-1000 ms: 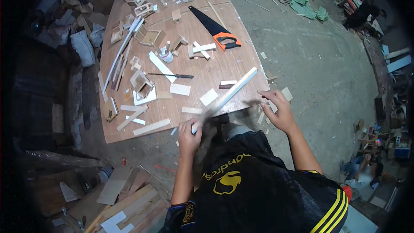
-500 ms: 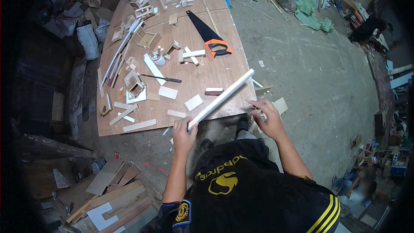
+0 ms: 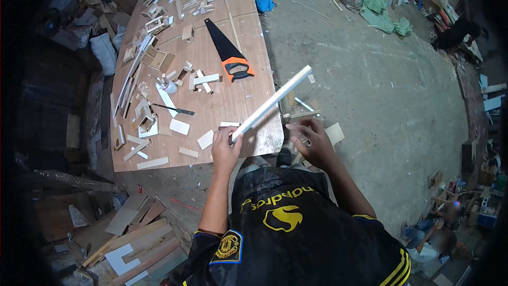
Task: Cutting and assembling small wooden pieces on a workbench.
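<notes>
My left hand (image 3: 226,150) is closed round the near end of a long pale wooden strip (image 3: 275,99), which slants up and away to the right over the table corner. Off the table's right edge, my right hand (image 3: 312,140) hovers apart from the strip, slightly blurred, fingers spread and curved with nothing in them. Beyond the strip, a handsaw (image 3: 226,47) with a black blade and orange handle lies on the wooden table (image 3: 233,100). A thin dark tool (image 3: 174,109) with a black handle rests further left, among small cut wood pieces (image 3: 180,126).
Small wooden box frames (image 3: 157,58) and long strips (image 3: 138,63) crowd the table's left side. A glue bottle (image 3: 168,86) stands among them. Stacked boards (image 3: 143,243) lie on the floor at lower left. Another person (image 3: 436,238) sits at lower right. Green cloth (image 3: 378,8) lies far right.
The table and its contents have shifted left in view. The strip, still in my left hand, now points more upward. My right hand has moved slightly left and its fingers have curled somewhat.
</notes>
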Tool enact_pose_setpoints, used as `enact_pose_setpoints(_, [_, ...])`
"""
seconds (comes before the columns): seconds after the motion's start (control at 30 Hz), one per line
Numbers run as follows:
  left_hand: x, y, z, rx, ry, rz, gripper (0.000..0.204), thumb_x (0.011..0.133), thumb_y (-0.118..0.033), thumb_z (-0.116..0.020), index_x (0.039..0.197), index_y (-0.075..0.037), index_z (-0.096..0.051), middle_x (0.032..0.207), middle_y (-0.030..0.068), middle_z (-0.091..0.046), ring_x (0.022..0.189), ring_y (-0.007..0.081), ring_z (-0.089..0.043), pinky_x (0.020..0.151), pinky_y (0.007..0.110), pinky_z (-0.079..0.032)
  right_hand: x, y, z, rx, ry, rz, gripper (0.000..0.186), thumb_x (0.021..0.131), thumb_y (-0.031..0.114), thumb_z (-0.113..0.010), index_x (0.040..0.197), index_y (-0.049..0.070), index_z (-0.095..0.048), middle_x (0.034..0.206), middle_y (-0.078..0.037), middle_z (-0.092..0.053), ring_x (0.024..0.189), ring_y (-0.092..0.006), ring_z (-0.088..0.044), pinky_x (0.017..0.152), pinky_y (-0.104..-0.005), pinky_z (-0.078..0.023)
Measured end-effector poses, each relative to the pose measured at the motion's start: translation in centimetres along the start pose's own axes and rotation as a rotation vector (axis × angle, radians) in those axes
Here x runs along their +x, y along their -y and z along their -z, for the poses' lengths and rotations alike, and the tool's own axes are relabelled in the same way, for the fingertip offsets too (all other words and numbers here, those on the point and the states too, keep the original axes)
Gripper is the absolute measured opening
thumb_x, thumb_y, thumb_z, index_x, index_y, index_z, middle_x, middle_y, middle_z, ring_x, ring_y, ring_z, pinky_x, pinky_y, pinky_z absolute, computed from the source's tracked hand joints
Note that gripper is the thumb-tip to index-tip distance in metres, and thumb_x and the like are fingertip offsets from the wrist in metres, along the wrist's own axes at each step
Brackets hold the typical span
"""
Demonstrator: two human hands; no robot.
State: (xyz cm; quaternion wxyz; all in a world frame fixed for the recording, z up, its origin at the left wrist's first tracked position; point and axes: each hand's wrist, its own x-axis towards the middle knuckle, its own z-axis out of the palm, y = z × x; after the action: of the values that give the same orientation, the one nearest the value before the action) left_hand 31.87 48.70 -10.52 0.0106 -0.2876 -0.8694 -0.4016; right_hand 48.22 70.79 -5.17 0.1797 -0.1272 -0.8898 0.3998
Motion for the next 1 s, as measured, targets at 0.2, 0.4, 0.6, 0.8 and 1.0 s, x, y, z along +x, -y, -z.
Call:
enact_pose_setpoints(0.2, [2.5, 3.5, -3.6, 0.088, 0.115, -0.082, 0.023, 0.082, -0.014, -0.072, 0.1, -0.003, -0.064, 0.097, 0.0131, -0.066, 0.094, 0.0315, -0.057, 0.085, 0.041, -0.045, 1.2, -2.9, -0.2, 0.055, 0.119, -0.056, 0.037, 0.081, 0.008, -0.07, 0.117, 0.016, -0.066, 0.108, -0.014, -0.059, 0.102, -0.0332, -0.057, 0.088, -0.041, -0.048])
enact_pose_setpoints(0.4, [5.9, 6.8, -8.3, 0.044, 0.212, -0.134, 0.022, 0.082, -0.013, -0.069, 0.102, -0.005, -0.064, 0.1, 0.0136, -0.065, 0.097, 0.0355, -0.056, 0.087, 0.043, -0.043, 3.8, -3.3, -1.4, 0.085, 0.279, -0.129, 0.036, 0.084, 0.008, -0.069, 0.12, 0.012, -0.064, 0.105, -0.012, -0.06, 0.099, -0.0293, -0.06, 0.084, -0.0368, -0.05])
enact_pose_setpoints(0.6, [9.5, 10.3, -12.8, 0.003, 0.277, -0.215, 0.028, 0.077, -0.01, -0.07, 0.103, -0.004, -0.063, 0.102, 0.0118, -0.064, 0.1, 0.0324, -0.056, 0.089, 0.044, -0.044, 12.5, -4.6, -4.3, 0.037, 0.367, -0.175, 0.036, 0.082, 0.006, -0.067, 0.118, 0.011, -0.065, 0.105, -0.012, -0.06, 0.098, -0.0302, -0.061, 0.084, -0.0379, -0.051])
enact_pose_setpoints(0.8, [11.5, 14.2, -16.1, 0.008, 0.347, -0.213, 0.027, 0.084, -0.017, -0.065, 0.107, -0.003, -0.062, 0.106, 0.0146, -0.063, 0.105, 0.0339, -0.056, 0.094, 0.043, -0.044, 24.7, -10.1, -16.1, -0.216, 0.317, 0.084, 0.037, 0.08, 0.01, -0.064, 0.116, 0.013, -0.064, 0.111, -0.011, -0.06, 0.1, -0.0357, -0.059, 0.084, -0.0446, -0.05])
enact_pose_setpoints(1.0, [12.2, 16.2, -18.1, 0.163, 0.416, -0.323, 0.035, 0.092, -0.018, -0.056, 0.121, 0.002, -0.056, 0.123, 0.0239, -0.057, 0.121, 0.0349, -0.051, 0.105, 0.043, -0.038, 28.1, -12.1, -26.2, -0.674, 0.365, 0.094, 0.047, 0.08, 0.019, -0.059, 0.126, 0.016, -0.054, 0.123, -0.008, -0.054, 0.111, -0.035, -0.052, 0.088, -0.0557, -0.045])
